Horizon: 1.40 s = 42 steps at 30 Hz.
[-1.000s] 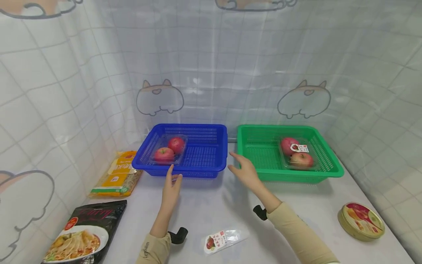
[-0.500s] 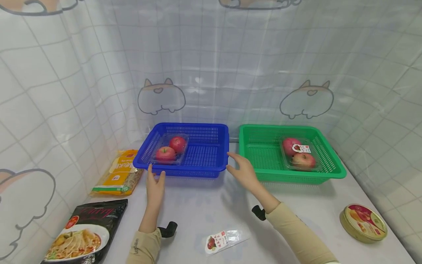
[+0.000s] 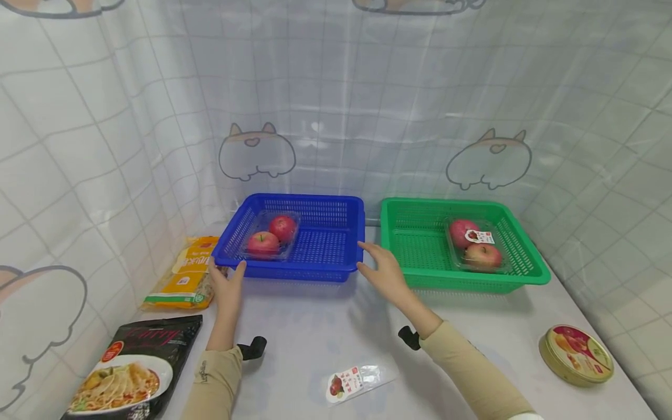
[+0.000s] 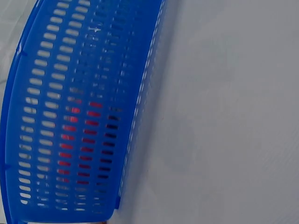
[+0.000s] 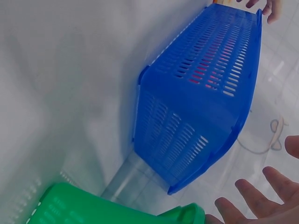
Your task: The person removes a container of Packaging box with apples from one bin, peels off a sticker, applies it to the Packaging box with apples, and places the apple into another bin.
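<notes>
A blue plastic basket [image 3: 294, 269] holds two red apples [image 3: 263, 245] in a clear plastic box at its left end. My left hand [image 3: 227, 291] is at the basket's front-left corner, thumb and fingers spread. From the right wrist view, fingertips of the left hand [image 5: 272, 6] show past the basket's far end. My right hand [image 3: 387, 276] has its fingertips right beside the basket's right rim, in the gap before the green basket [image 3: 457, 282]. In the right wrist view its fingers [image 5: 254, 198] are spread and hold nothing. The left wrist view shows the basket's slotted wall [image 4: 60, 214], without the hand.
The green basket holds another clear box of apples [image 3: 483, 255] with a label. On the left lie a yellow food bag [image 3: 184, 280] and a black noodle packet [image 3: 157, 335]. A round tin [image 3: 576, 356] stands at right; a labelled clear wrapper [image 3: 349, 384] lies in front.
My left hand has moved left along the basket's front to its front-left corner, its fingers spreading. The right hand has stayed beside the right rim. The basket has hardly shifted.
</notes>
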### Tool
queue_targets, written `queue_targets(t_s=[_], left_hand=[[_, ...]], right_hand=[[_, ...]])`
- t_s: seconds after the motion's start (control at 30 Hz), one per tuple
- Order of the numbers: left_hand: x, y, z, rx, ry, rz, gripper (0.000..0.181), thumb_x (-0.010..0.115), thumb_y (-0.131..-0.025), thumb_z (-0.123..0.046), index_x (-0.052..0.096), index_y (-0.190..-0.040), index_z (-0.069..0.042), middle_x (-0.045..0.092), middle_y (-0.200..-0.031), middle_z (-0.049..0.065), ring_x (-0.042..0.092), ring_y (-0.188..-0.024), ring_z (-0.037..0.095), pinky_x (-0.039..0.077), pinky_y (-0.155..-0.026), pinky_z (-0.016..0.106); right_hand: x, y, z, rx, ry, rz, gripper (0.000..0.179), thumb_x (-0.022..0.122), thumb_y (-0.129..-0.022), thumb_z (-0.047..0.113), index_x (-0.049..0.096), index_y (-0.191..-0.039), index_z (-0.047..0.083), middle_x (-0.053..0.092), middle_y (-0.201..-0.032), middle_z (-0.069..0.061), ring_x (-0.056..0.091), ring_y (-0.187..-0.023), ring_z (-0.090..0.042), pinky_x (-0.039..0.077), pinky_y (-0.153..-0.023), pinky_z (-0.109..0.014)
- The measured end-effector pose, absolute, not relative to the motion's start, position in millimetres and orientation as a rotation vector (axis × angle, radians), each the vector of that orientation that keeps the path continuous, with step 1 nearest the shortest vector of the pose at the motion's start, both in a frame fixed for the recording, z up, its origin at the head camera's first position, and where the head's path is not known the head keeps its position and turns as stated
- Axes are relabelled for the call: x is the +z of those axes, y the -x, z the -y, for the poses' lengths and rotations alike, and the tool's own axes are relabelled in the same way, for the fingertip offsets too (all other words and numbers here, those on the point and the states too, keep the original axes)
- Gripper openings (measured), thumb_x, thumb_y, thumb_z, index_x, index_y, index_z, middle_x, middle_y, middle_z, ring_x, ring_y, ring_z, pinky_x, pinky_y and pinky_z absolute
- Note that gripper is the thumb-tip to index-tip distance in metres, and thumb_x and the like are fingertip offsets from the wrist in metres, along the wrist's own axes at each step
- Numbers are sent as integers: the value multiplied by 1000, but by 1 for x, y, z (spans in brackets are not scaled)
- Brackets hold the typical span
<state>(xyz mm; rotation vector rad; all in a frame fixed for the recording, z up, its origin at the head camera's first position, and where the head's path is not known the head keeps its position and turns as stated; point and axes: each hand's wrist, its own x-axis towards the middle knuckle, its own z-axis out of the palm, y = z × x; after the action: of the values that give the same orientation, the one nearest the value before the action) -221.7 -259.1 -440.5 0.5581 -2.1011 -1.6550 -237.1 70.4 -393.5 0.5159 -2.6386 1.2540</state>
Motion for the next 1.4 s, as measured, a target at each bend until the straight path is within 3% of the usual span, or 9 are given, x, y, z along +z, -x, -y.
queue_targets(t_s=[0.57,0.73,0.93,1.17,1.4], left_hand=[[-447,222,270,-1683,-563,2084,91,60,-89,-32,-7,-148,-18,18,-150,21,25,-134,36,22,-110,46],[-445,218,274,-1729,-575,2056,92,61,-89,-29,-9,-148,-20,18,-150,22,25,-134,36,24,-109,45],[-445,219,274,-1733,-569,2049,92,61,-89,-29,-8,-148,-20,17,-149,22,26,-133,37,25,-109,46],[-447,225,267,-1749,-524,2026,91,61,-88,-28,-7,-148,-18,17,-150,20,27,-133,35,25,-108,45],[-452,227,266,-1749,-511,2013,92,62,-88,-28,-7,-148,-19,19,-149,21,29,-131,37,27,-107,46]], right_hand=[[-396,256,-17,1340,-653,2665,49,57,-90,20,45,-137,12,45,-139,-10,37,-130,-30,31,-104,-49],[-394,263,11,1566,-633,2705,57,56,-91,23,35,-143,19,37,-145,-7,32,-134,-26,30,-106,-46],[-395,281,39,1736,-571,2725,75,58,-89,26,13,-149,22,21,-152,-6,23,-137,-27,27,-107,-49],[-397,306,58,2030,-445,2661,77,58,-89,25,12,-149,19,23,-150,-16,26,-135,-35,30,-104,-54],[-399,315,74,2368,-248,2606,77,56,-89,24,9,-149,16,15,-152,-17,25,-134,-37,27,-103,-57]])
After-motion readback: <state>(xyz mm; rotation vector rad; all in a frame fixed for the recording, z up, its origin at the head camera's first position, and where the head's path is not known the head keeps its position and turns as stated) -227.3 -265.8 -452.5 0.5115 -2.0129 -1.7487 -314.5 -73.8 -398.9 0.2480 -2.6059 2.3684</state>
